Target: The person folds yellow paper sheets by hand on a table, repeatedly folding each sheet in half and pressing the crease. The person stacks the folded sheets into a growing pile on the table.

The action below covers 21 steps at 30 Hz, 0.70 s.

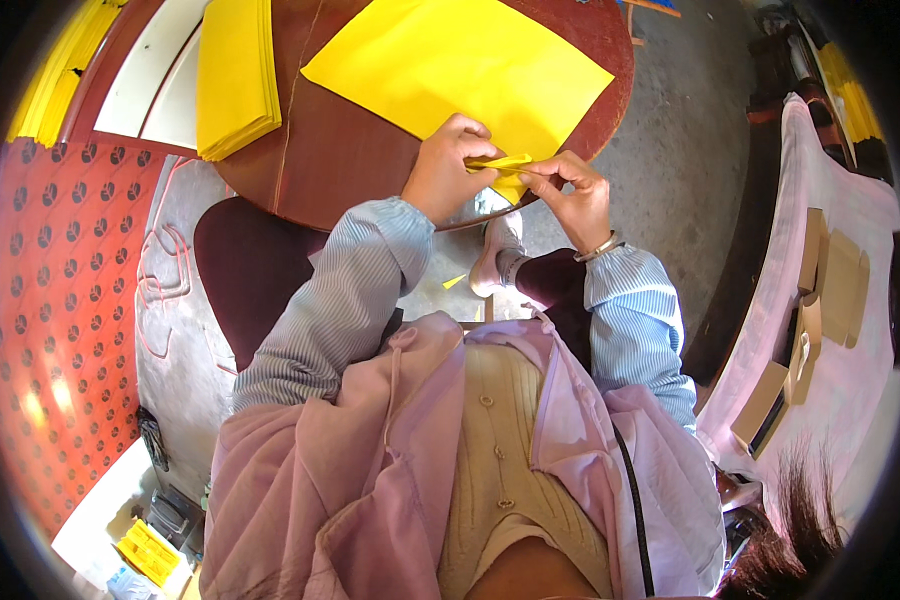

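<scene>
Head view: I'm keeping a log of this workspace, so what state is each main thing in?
Yellow sheet: mostly flat on the table, near corner bunched or folded between the hands
Left hand: closed on that corner
Right hand: pinching the same corner
Yellow stack: piled, lying flat
Yellow scrap: loose on the floor
Cardboard box: open

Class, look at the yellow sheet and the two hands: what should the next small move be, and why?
Probably, pinch the fold flatter between the fingertips: the left hand and right hand both grip it near the close end of the sheet, and it looks raised, not pressed flat.
</scene>
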Available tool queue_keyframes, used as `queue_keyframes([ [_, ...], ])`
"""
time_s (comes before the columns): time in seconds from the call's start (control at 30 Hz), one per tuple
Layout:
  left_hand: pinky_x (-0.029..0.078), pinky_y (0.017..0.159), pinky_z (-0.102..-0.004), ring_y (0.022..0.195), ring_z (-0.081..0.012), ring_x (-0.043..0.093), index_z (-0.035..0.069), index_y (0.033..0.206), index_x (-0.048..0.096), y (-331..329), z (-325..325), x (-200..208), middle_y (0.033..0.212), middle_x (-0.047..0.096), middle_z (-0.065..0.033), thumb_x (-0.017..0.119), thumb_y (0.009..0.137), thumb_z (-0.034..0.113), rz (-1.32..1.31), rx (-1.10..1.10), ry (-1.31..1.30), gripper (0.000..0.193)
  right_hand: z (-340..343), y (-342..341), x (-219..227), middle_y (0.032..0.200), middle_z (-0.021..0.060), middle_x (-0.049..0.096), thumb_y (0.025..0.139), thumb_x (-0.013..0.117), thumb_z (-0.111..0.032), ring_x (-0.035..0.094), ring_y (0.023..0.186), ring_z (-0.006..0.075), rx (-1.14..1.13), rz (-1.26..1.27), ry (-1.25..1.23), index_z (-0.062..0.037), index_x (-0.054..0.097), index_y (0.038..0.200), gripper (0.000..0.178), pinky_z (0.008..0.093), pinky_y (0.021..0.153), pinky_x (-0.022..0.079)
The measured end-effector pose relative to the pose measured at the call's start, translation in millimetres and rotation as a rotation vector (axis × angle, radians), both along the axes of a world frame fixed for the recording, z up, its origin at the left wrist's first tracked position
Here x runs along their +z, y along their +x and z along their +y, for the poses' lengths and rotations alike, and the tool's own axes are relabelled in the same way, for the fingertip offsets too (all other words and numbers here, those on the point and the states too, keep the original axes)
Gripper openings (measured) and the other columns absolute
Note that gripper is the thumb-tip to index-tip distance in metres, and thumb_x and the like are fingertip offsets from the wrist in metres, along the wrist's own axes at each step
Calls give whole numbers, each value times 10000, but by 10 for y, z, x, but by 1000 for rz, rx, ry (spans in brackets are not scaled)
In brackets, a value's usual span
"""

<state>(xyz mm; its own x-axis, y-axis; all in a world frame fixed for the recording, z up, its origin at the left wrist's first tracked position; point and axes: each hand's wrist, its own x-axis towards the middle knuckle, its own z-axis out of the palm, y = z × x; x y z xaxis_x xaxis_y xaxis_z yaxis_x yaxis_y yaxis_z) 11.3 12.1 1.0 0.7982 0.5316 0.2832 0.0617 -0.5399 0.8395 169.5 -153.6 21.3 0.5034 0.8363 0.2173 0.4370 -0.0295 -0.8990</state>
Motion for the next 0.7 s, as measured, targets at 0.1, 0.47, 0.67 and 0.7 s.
queue_keyframes([
  [0.1,580,851,-378,1004,-306,713,48,954,798,31,-83,39,1129,684,-119,879,758,127,-5,57,46,226,37,60,136,883,48,709,917,828,-66,678,803,120,-57,99,96,-1,797,989,101,258,719,517],
  [0.47,590,821,-357,1006,-302,712,4,981,803,42,-182,136,1145,652,-170,805,847,50,-23,86,-95,142,1929,2071,38,1341,141,689,1041,675,-273,700,1163,315,-349,-846,-14,-107,720,1328,335,405,993,560],
  [0.67,603,704,-300,973,-254,703,-23,992,784,28,-159,148,1185,628,-164,768,877,16,2,46,-159,123,2521,2599,-357,1303,97,704,1027,684,-333,660,1186,304,-419,-1458,-427,-110,726,1282,342,460,1009,524],
  [0.7,599,729,-324,952,-268,710,-23,964,768,27,-164,144,1195,642,-172,776,855,16,-21,71,-191,117,2558,2644,-383,1309,105,682,1012,689,-362,609,1234,321,-392,-1453,-483,-108,694,1290,376,519,1027,489],
])
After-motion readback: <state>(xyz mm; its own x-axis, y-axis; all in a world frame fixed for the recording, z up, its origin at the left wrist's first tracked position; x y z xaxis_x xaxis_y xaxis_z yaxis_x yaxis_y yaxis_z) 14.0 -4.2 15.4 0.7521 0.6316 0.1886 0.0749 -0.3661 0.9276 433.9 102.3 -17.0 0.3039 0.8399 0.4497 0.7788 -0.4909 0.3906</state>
